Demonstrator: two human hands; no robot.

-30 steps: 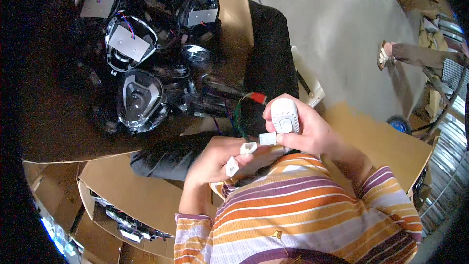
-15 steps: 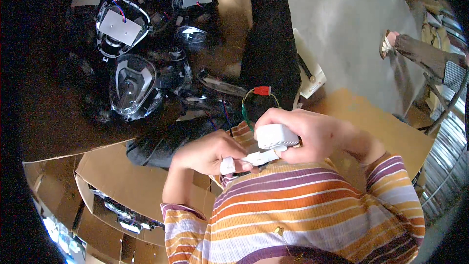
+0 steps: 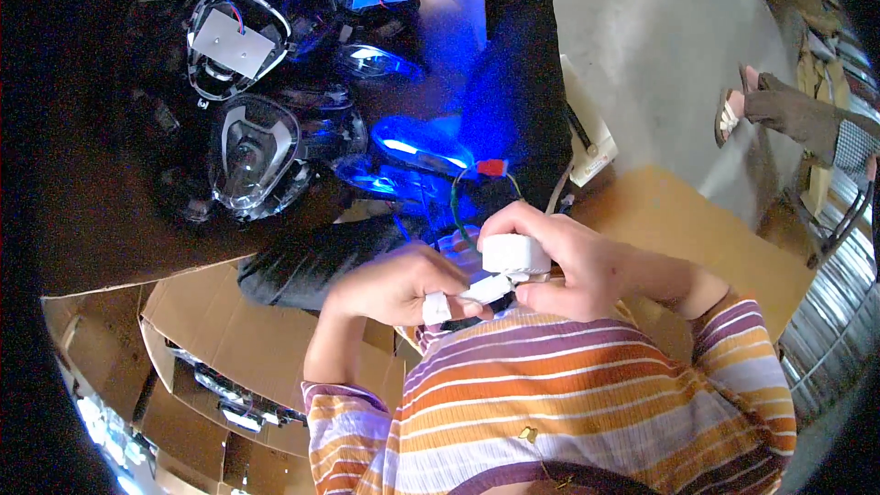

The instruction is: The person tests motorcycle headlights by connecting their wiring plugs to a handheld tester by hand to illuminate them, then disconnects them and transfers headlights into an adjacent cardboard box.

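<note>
My left hand is closed on a white plug connector, with white tape wrapped round one of its fingers. Beside it, my right hand grips a small white box-shaped block, and the connector meets the block's underside. Green and yellowish wires run up from my right hand to a red connector. Just beyond my hands, by my dark trouser leg, a long clear-covered lamp glows bright blue. Its wiring toward my hands is partly hidden.
Several black lamp housings with clear covers are heaped at the far left, some bearing a pale plate with thin wires. An open cardboard box stands at the lower left. Another person's sandalled foot is on the floor at right.
The lamp beyond my hands has lit up blue, tinting the things around it. The connector in my left hand has tilted up against the white block. The other person's feet have shifted slightly.
</note>
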